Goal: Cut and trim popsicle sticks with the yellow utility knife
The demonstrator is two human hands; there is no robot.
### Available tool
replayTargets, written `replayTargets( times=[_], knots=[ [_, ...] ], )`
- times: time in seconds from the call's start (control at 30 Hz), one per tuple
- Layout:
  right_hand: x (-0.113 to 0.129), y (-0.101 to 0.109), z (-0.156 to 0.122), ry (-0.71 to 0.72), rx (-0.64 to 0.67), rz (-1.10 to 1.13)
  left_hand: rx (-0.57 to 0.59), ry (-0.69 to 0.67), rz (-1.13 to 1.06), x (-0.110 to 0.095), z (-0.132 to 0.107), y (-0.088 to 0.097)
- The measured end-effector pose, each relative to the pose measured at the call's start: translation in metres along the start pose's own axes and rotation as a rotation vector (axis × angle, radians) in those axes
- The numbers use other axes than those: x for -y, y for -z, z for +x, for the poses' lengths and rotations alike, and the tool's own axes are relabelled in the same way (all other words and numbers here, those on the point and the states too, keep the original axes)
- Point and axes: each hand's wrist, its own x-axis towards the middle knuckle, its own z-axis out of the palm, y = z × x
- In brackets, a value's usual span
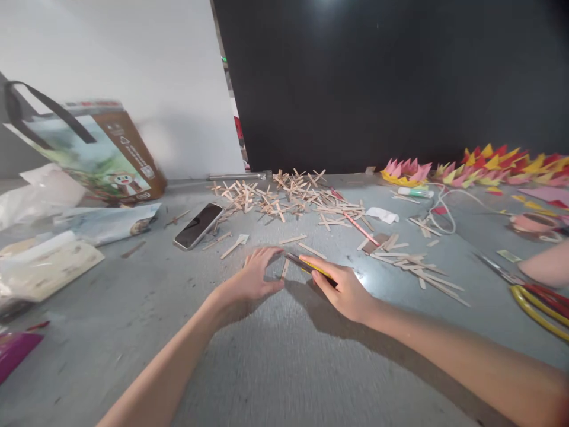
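My right hand (344, 290) grips a yellow and black utility knife (309, 265), its tip pointing left at a short wooden stick (285, 268) lying on the grey table (275, 356). My left hand (256, 274) rests on the table just left of that stick, fingers curled down and pressing beside it. Loose wooden sticks (311, 250) lie right behind both hands.
A pile of crossed wooden sticks (284, 196) lies at the back, more sticks (418, 267) to the right. A phone (198, 225) sits to the left, a paper bag (95, 154) behind it. Folded paper flowers (480, 166), scissors (533, 296) and another person's arm (546, 264) are at the right.
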Motion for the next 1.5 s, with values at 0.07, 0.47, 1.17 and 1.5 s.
replayTargets(
  times=[0.07, 0.47, 1.17, 1.5],
  knots=[
    [-0.001, -0.001, -0.001, -0.013, 0.003, -0.001, 0.011, 0.002, 0.016, -0.001, 0.000, 0.000],
    [-0.001, -0.003, -0.002, 0.011, -0.017, -0.043, 0.107, -0.025, 0.030, -0.005, -0.002, 0.004],
    [-0.003, -0.006, -0.005, 0.055, -0.074, -0.072, -0.324, 0.174, -0.342, -0.032, 0.003, -0.046],
    [-0.006, -0.008, -0.004, 0.042, -0.043, -0.037, -0.356, 0.164, -0.359, -0.034, 0.003, -0.048]
  ],
)
